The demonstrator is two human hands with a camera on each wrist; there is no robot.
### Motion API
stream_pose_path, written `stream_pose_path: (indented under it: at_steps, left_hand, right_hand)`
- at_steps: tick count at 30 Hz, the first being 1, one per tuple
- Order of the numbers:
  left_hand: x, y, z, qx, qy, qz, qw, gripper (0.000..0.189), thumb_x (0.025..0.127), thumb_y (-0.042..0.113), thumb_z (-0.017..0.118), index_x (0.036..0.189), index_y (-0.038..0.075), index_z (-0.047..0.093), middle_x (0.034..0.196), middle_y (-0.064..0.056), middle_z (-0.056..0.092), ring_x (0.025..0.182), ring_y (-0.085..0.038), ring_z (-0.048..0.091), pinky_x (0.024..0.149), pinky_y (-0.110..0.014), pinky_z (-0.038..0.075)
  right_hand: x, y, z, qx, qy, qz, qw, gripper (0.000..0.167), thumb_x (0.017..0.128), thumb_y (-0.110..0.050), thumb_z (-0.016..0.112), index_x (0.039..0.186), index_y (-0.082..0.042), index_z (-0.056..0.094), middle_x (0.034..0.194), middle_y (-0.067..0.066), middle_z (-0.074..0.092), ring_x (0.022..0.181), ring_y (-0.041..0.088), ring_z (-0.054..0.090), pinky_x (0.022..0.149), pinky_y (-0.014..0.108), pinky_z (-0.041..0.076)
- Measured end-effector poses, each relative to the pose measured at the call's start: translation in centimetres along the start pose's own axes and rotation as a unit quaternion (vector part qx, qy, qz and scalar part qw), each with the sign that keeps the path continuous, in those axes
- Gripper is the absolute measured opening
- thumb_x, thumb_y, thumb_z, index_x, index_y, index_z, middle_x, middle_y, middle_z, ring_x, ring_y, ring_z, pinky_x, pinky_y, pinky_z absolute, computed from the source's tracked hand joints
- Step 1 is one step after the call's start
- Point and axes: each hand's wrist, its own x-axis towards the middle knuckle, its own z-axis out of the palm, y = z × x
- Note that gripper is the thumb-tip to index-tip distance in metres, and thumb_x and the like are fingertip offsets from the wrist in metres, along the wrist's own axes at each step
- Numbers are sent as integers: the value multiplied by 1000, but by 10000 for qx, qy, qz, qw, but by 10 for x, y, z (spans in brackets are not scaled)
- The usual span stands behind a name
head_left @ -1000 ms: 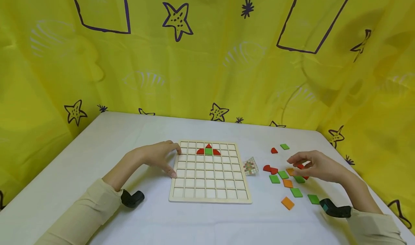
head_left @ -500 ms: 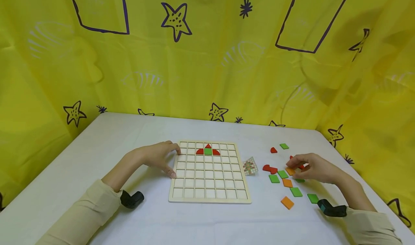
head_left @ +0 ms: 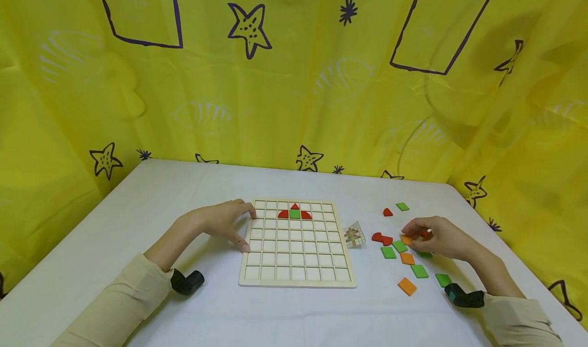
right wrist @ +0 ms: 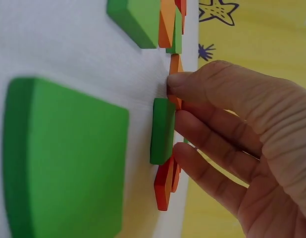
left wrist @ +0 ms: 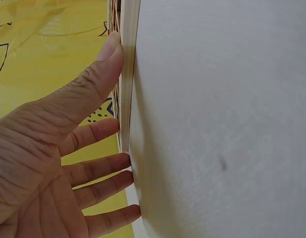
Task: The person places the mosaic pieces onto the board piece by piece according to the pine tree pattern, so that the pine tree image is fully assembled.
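Note:
My left hand [head_left: 222, 223] rests at the left edge of a wooden grid board [head_left: 298, 284]. In the left wrist view, its thumb and nearly straight fingers touch the board's edge [left wrist: 127, 74]. Near the top of the grid sit a red triangle [head_left: 295, 206], a green square [head_left: 295, 214] and two red quarter-round pieces [head_left: 283, 215]. To the right, my right hand [head_left: 438, 239] pinches an orange square tile [head_left: 406, 240] between thumb and fingers, low among the loose pieces. The right wrist view shows the thumb on that orange tile [right wrist: 175, 63], beside a green tile [right wrist: 163, 131].
Several green tiles [head_left: 388, 253], orange tiles [head_left: 407, 287] and red pieces [head_left: 387, 240] lie loose around the right hand. A small printed pattern card [head_left: 354, 236] stands by the board's right edge. A yellow patterned curtain [head_left: 294, 81] encloses the white table [head_left: 202, 178].
My right hand has closed on the orange tile and shifted slightly left with it. The left hand and the board have stayed in place.

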Motion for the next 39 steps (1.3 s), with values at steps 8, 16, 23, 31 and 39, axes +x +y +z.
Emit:
stream_pose_path:
  at_steps: [8, 16, 23, 31, 39]
  left_hand:
    - [0, -2, 1, -26, 8, 25, 10000, 70, 76, 42, 91, 129, 12, 55, 136, -16, 54, 126, -32, 53, 110, -53, 42]
    - [0, -1, 1, -11, -19, -26, 10000, 71, 76, 42, 91, 129, 12, 55, 136, -17, 54, 127, -33, 52, 111, -54, 41]
    - [0, -1, 1, -11, -58, -75, 10000, 71, 76, 42, 90, 130, 13, 55, 137, -16, 54, 127, -32, 53, 110, -53, 42]
    - [2, -3, 1, -8, -56, -53, 10000, 72, 76, 44, 90, 130, 13, 55, 138, -17, 53, 130, -33, 51, 112, -54, 40]
    - [1, -1, -1, -19, -54, 2, 10000, 72, 76, 43, 90, 130, 12, 55, 139, -18, 53, 132, -35, 50, 113, -54, 39]
  right_hand:
    - [2, 1, 7, -64, 197, -35, 9998, 23, 82, -6, 82, 101, -13, 71, 87, -7, 64, 80, 7, 52, 69, 22, 48]
    - [3, -1, 8, -168, 258, -92, 9995, 25, 78, -6, 83, 99, -13, 70, 87, -7, 64, 80, 7, 53, 70, 23, 49]
    - [3, -4, 5, -135, 410, -229, 9988, 26, 78, -5, 84, 99, -13, 71, 90, -8, 66, 83, 7, 56, 74, 24, 53]
    - [6, -12, 2, -161, 526, -471, 9974, 26, 78, -4, 84, 98, -14, 71, 92, -11, 68, 84, 7, 58, 75, 27, 52]
    - [15, -33, 0, -389, 640, -883, 9933, 27, 78, -1, 83, 99, -15, 71, 92, -13, 68, 84, 6, 58, 75, 27, 54]
